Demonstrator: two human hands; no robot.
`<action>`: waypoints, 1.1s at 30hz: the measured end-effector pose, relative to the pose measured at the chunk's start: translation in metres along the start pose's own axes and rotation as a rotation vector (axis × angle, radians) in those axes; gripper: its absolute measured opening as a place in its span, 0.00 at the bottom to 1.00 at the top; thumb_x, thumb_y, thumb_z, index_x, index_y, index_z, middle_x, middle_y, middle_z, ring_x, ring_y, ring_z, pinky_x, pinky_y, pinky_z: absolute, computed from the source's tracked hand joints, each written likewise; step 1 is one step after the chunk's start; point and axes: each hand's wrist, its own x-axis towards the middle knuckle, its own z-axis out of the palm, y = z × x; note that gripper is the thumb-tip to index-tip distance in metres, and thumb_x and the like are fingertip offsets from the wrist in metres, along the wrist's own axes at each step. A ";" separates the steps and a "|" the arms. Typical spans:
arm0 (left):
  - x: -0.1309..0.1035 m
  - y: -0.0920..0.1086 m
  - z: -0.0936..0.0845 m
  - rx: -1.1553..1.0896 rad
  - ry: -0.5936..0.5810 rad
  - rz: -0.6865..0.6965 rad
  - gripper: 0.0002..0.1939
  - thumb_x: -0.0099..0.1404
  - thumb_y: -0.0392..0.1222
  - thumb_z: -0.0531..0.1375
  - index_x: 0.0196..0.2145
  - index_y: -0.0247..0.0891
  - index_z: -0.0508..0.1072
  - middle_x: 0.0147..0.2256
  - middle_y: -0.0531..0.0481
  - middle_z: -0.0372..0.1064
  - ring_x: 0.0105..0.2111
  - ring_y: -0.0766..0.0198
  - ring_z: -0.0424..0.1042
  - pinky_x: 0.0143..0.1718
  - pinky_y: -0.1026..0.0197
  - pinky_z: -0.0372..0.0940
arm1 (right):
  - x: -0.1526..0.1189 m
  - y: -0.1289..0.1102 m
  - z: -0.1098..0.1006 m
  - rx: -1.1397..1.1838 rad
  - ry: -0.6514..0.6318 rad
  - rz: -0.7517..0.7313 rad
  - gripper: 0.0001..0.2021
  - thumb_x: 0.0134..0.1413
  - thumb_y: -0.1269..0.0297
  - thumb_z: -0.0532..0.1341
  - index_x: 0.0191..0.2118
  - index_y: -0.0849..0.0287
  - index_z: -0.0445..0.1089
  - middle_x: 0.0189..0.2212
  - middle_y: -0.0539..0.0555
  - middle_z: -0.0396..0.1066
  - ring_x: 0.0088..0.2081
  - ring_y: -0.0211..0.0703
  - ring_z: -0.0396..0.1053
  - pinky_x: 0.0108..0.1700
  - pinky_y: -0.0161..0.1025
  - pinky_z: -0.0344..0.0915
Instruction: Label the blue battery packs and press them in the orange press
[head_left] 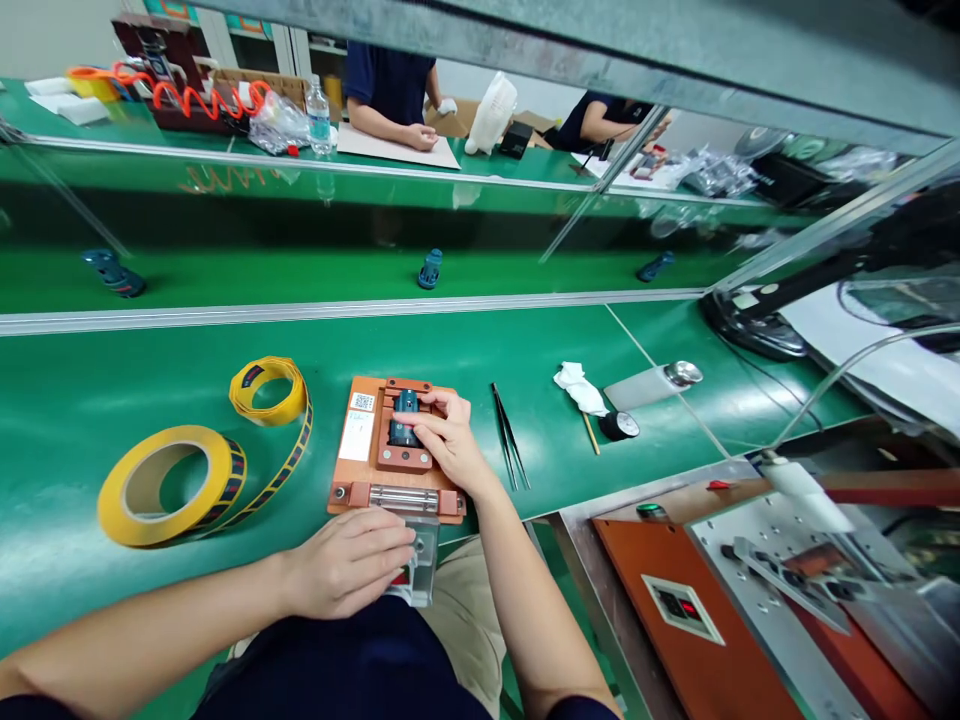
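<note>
A brown fixture [346, 478] lies in front of me, with a QR code and a white label on its left side. In its raised nest sits a small dark blue cylindrical housing [406, 402]. My right hand [452, 440] has its fingers on this housing from the right, the index finger laid across it; part of the housing is hidden. At the near edge is the fixture's hinged clear cover [424, 560], swung out toward my lap. My left hand [349, 562] lies over the cover's left part, palm down, fingers stretched out side by side.
To the left stand a yellow tape roll [120, 490] and a smaller label roll [247, 385], joined by a strip. Black tweezers [508, 435], a white cloth [581, 388] and a pump bottle [645, 387] lie right. Blue housings [430, 268] stand behind. A machine [675, 600] is at lower right.
</note>
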 end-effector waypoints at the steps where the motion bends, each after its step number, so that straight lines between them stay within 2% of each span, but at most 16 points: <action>1: -0.001 0.000 0.000 0.000 0.012 0.005 0.21 0.65 0.29 0.60 0.56 0.31 0.71 0.49 0.37 0.77 0.50 0.53 0.75 0.51 0.51 0.74 | 0.003 -0.001 0.000 -0.022 0.039 0.028 0.15 0.70 0.59 0.54 0.54 0.48 0.75 0.52 0.57 0.60 0.58 0.53 0.56 0.63 0.54 0.56; 4: -0.004 0.001 -0.002 0.013 0.041 0.053 0.22 0.67 0.30 0.58 0.58 0.31 0.70 0.50 0.37 0.76 0.53 0.52 0.74 0.53 0.50 0.73 | 0.012 -0.011 -0.002 -0.146 0.070 0.111 0.17 0.61 0.55 0.65 0.50 0.58 0.71 0.46 0.58 0.64 0.52 0.54 0.60 0.56 0.52 0.63; 7: -0.001 -0.002 -0.010 0.053 0.079 0.130 0.22 0.67 0.29 0.56 0.59 0.31 0.69 0.51 0.37 0.76 0.55 0.51 0.72 0.56 0.47 0.71 | 0.016 -0.028 -0.005 -0.321 -0.039 0.128 0.23 0.47 0.47 0.73 0.39 0.59 0.69 0.42 0.58 0.67 0.48 0.56 0.63 0.50 0.51 0.66; 9: 0.012 -0.008 -0.018 0.100 0.189 0.087 0.24 0.66 0.28 0.58 0.59 0.34 0.70 0.50 0.39 0.76 0.55 0.52 0.72 0.58 0.47 0.69 | 0.016 -0.042 -0.007 -0.403 -0.035 0.124 0.23 0.46 0.46 0.74 0.35 0.58 0.67 0.41 0.58 0.69 0.47 0.57 0.64 0.49 0.51 0.66; 11: 0.035 -0.018 -0.029 0.120 0.353 -0.125 0.24 0.66 0.29 0.61 0.58 0.42 0.72 0.52 0.42 0.75 0.56 0.53 0.70 0.60 0.45 0.66 | 0.014 -0.055 -0.009 -0.412 0.037 0.102 0.22 0.47 0.49 0.74 0.38 0.59 0.67 0.40 0.59 0.71 0.46 0.56 0.67 0.48 0.51 0.66; 13: 0.063 -0.030 -0.039 -0.007 0.483 -0.440 0.22 0.67 0.35 0.63 0.58 0.47 0.72 0.57 0.43 0.71 0.58 0.52 0.68 0.60 0.44 0.65 | 0.009 -0.068 -0.013 -0.354 0.087 0.050 0.24 0.47 0.53 0.75 0.43 0.59 0.66 0.42 0.59 0.73 0.46 0.55 0.69 0.49 0.50 0.66; 15: 0.089 -0.040 -0.048 -0.354 0.471 -0.704 0.22 0.68 0.44 0.63 0.59 0.45 0.71 0.58 0.41 0.69 0.57 0.49 0.70 0.57 0.45 0.67 | 0.001 -0.080 -0.018 -0.274 0.113 0.002 0.26 0.45 0.56 0.76 0.47 0.59 0.66 0.44 0.59 0.74 0.47 0.55 0.71 0.51 0.51 0.66; 17: 0.109 -0.044 -0.053 -0.742 0.408 -0.835 0.25 0.65 0.50 0.66 0.57 0.39 0.72 0.54 0.38 0.73 0.52 0.49 0.74 0.51 0.49 0.72 | -0.008 -0.089 -0.025 -0.163 0.164 0.016 0.27 0.45 0.56 0.76 0.48 0.58 0.66 0.45 0.59 0.74 0.48 0.55 0.71 0.53 0.51 0.66; 19: 0.122 -0.041 -0.054 -0.946 0.419 -0.859 0.25 0.61 0.52 0.69 0.52 0.36 0.76 0.49 0.38 0.76 0.47 0.51 0.76 0.47 0.54 0.73 | -0.017 -0.094 -0.030 0.027 0.206 0.086 0.27 0.47 0.54 0.74 0.49 0.57 0.66 0.46 0.58 0.74 0.47 0.52 0.72 0.51 0.48 0.67; 21: 0.130 -0.033 -0.050 -0.961 0.508 -0.825 0.22 0.59 0.50 0.70 0.48 0.36 0.78 0.48 0.40 0.77 0.46 0.55 0.76 0.46 0.58 0.72 | -0.023 -0.096 -0.033 0.286 0.170 0.181 0.24 0.54 0.50 0.69 0.50 0.56 0.65 0.43 0.55 0.74 0.40 0.46 0.73 0.44 0.43 0.69; 22: 0.132 -0.028 -0.048 -0.947 0.537 -0.800 0.21 0.59 0.49 0.71 0.47 0.37 0.78 0.48 0.41 0.77 0.46 0.56 0.76 0.47 0.60 0.71 | -0.026 -0.096 -0.032 0.415 0.132 0.233 0.22 0.58 0.47 0.65 0.49 0.56 0.65 0.38 0.53 0.74 0.34 0.43 0.72 0.37 0.40 0.69; 24: 0.135 -0.020 -0.044 -0.941 0.546 -0.762 0.19 0.59 0.47 0.71 0.46 0.37 0.79 0.47 0.42 0.77 0.45 0.58 0.75 0.47 0.61 0.71 | -0.029 -0.094 -0.028 0.636 0.089 0.314 0.20 0.62 0.44 0.59 0.45 0.56 0.64 0.27 0.47 0.69 0.22 0.36 0.63 0.25 0.34 0.60; 25: 0.136 -0.017 -0.042 -0.955 0.537 -0.757 0.18 0.60 0.47 0.71 0.46 0.38 0.79 0.47 0.42 0.78 0.45 0.58 0.76 0.46 0.61 0.71 | -0.030 -0.093 -0.025 0.718 0.104 0.337 0.20 0.62 0.43 0.58 0.43 0.56 0.63 0.24 0.45 0.65 0.19 0.33 0.58 0.22 0.32 0.55; 27: 0.136 -0.015 -0.038 -0.998 0.520 -0.758 0.17 0.60 0.46 0.70 0.46 0.39 0.79 0.46 0.42 0.78 0.44 0.58 0.76 0.43 0.62 0.71 | -0.030 -0.092 -0.017 0.832 0.182 0.343 0.20 0.60 0.42 0.60 0.40 0.55 0.62 0.23 0.43 0.61 0.19 0.31 0.53 0.20 0.30 0.49; 30: 0.135 -0.016 -0.034 -1.038 0.515 -0.769 0.17 0.61 0.46 0.70 0.47 0.39 0.79 0.47 0.42 0.77 0.45 0.57 0.76 0.43 0.61 0.71 | -0.030 -0.093 -0.009 0.932 0.286 0.358 0.21 0.60 0.41 0.59 0.35 0.55 0.59 0.24 0.44 0.59 0.20 0.30 0.52 0.20 0.29 0.46; 33: 0.133 -0.019 -0.032 -1.018 0.505 -0.774 0.17 0.61 0.46 0.70 0.46 0.39 0.79 0.48 0.42 0.76 0.46 0.56 0.75 0.44 0.61 0.70 | -0.027 -0.098 -0.008 1.006 0.315 0.403 0.23 0.58 0.39 0.60 0.33 0.55 0.58 0.24 0.45 0.59 0.20 0.30 0.53 0.19 0.27 0.43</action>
